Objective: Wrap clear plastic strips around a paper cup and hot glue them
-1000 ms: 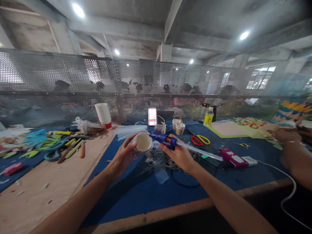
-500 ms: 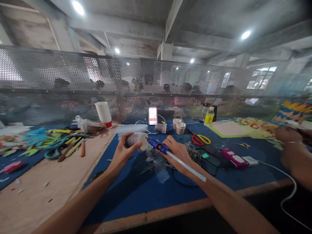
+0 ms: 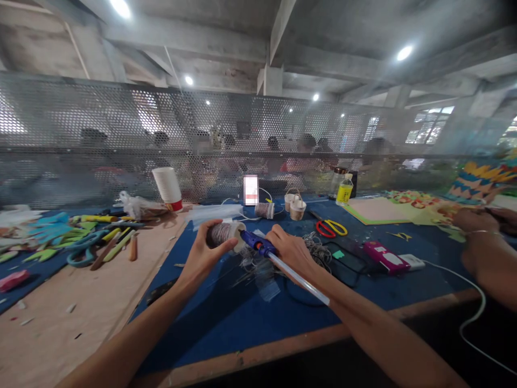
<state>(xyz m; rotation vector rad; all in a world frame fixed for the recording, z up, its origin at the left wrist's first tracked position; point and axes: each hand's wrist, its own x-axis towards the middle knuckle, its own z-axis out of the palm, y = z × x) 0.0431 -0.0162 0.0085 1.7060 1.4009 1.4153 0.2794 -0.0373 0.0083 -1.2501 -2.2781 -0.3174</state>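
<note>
My left hand point(image 3: 204, 250) is wrapped round a paper cup point(image 3: 222, 234) wound with greyish cord, tipped on its side with its pale end facing right. In my right hand point(image 3: 291, 249) is a blue hot glue gun point(image 3: 256, 242), its nozzle at the cup's pale end; whether they touch I cannot tell. A clear glue stick point(image 3: 301, 281) juts out of the back of the gun over my right forearm. Tangled grey cord point(image 3: 317, 250) and a crumpled clear plastic piece point(image 3: 266, 283) lie beneath and beside my right hand.
Behind are a second cord-wound cup point(image 3: 264, 210), small baskets point(image 3: 298, 209), a phone point(image 3: 250, 190) and stacked paper cups point(image 3: 166, 186). Scissors point(image 3: 331, 228), a magenta box point(image 3: 385, 257) and a bottle point(image 3: 344, 191) stand rightward. Blue-handled scissors point(image 3: 83, 250) lie left. Another person's hand point(image 3: 474, 221) is far right.
The glue gun's nozzle has moved slightly left, in against the view of the cup's end. The cup has turned a little, showing more of its rim. The camera view has shifted slightly.
</note>
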